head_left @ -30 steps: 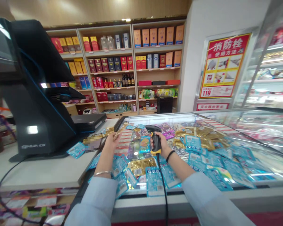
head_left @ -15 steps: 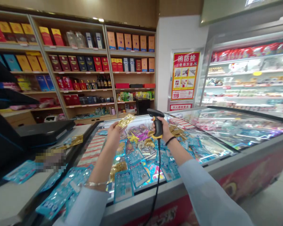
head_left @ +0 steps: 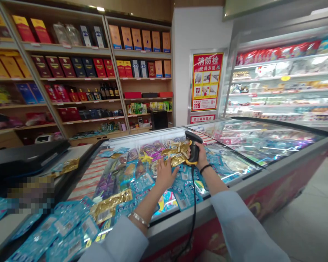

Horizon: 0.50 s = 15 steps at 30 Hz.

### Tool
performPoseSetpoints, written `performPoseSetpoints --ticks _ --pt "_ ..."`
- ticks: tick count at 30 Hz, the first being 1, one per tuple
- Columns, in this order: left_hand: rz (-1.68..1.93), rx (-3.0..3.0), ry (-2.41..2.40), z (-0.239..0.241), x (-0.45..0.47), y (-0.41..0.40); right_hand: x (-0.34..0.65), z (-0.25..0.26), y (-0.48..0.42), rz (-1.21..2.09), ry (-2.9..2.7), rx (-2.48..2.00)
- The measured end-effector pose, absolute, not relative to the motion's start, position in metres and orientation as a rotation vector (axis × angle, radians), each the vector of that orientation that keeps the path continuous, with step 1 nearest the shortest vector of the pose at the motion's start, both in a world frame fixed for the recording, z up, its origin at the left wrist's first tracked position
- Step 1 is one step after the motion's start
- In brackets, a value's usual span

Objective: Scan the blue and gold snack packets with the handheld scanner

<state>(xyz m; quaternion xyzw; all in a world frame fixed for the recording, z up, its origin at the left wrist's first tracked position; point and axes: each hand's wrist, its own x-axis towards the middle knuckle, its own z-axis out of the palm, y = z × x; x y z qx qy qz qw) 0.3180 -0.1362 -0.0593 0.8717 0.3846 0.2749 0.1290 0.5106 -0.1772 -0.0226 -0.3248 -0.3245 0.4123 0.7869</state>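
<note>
A black and yellow barcode scanner (head_left: 193, 153) with a hanging cable is gripped in my right hand (head_left: 202, 157), its head pointing up and left. My left hand (head_left: 165, 175) reaches over the freezer's glass top, fingers outstretched and thumb apart, at the near edge of several gold foil packets (head_left: 177, 158). Its fingertips seem to touch the lowest one. These packets lie just left of the scanner. Nearer to me, another gold packet (head_left: 112, 204) rests left of my left forearm. Blue packets (head_left: 142, 183) are spread around both hands.
The chest freezer (head_left: 251, 174) stretches away to the right. At the left is a counter (head_left: 79, 153) with a dark machine (head_left: 27, 160) and more packets. Shelves of boxes (head_left: 93, 67) stand behind, with a red notice (head_left: 207, 82) and a lit display fridge (head_left: 284, 83) farther right.
My left hand has come down and right, and no longer holds up a gold packet. The scanner has moved slightly right and lower in my right hand. The view has turned right.
</note>
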Motion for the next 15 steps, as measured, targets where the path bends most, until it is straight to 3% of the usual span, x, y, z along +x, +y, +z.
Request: performPoseSetpoints --ticks 15 --pt "0.757 2.559 1.015 -0.0608 0.3188 -0.1363 0.5153 -0.0204 -0.1806 0.867 -0.687 -0.655"
